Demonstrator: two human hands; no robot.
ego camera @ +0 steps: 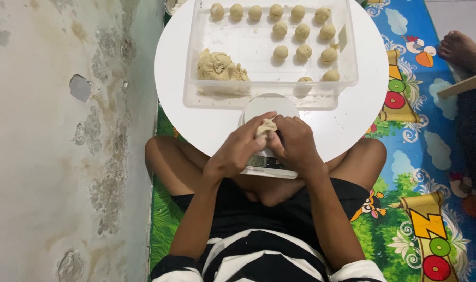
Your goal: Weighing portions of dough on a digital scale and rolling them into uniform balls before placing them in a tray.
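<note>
I am pinching a small piece of dough [266, 127] between both hands. My left hand [237, 151] is curling in from the left, its fingertips [261, 140] pressing against the piece's left side, while my right hand [296, 143] is closing around it from the right, fingers bent and pressed together over the lump. The piece is sitting between my fingertips, only its pale top showing.

Just under my fingers, a white kitchen scale [268, 137] is resting on the near edge of a round white table [353, 115]; its round platform is showing just beyond my knuckles and its lit display is sitting just below my hands, toward my body.

Beyond my fingers, past the scale, a clear plastic tray [259, 96] is standing on the table. In its corner up and to the left of my left hand, a big mass of dough [221, 68] is lying against the wall. Up and to the right of my right hand, rolled dough balls [302, 32] are lying in rows, apart from one another, filling the far edge and the right part of the tray.

I am sitting cross-legged on a colourful cartoon mat [420, 172] that is spreading out to the right of my right hand. A stained wall [66, 146] is running along to the left of my left hand.
</note>
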